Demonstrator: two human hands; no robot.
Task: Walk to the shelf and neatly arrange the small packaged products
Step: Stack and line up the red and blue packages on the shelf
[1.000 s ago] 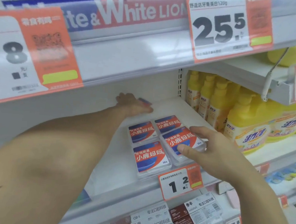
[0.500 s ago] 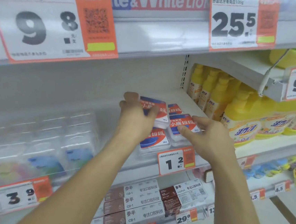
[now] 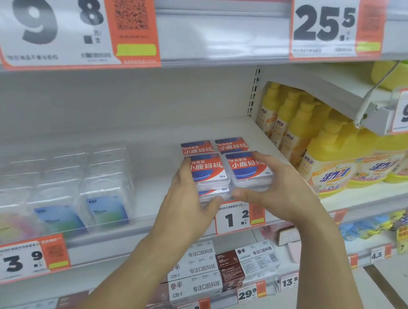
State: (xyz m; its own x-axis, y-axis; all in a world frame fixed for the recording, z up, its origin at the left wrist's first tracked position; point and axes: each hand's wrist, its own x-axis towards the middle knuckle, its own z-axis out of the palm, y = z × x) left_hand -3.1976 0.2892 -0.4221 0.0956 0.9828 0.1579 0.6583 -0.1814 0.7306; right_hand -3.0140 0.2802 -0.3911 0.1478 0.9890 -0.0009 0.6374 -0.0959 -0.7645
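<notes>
Head view: the floss-pick boxes (image 3: pixel 226 167) sit in stacks near the shelf (image 3: pixel 165 135) front edge, the left hand (image 3: pixel 188 202) grasping the left stack, the right hand (image 3: pixel 277 188) the right. They look light, rigid and slick, so squeezing the side walls seems safest.

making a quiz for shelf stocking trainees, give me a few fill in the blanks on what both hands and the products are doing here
1. The left hand and right hand hold red and ____ boxes.
2. Right of the boxes stand ____ bottles.
3. The tag below the boxes begins with the digit ____.
4. The left front boxes are ____ two high.

Missing words: blue; yellow; 1; stacked
</notes>
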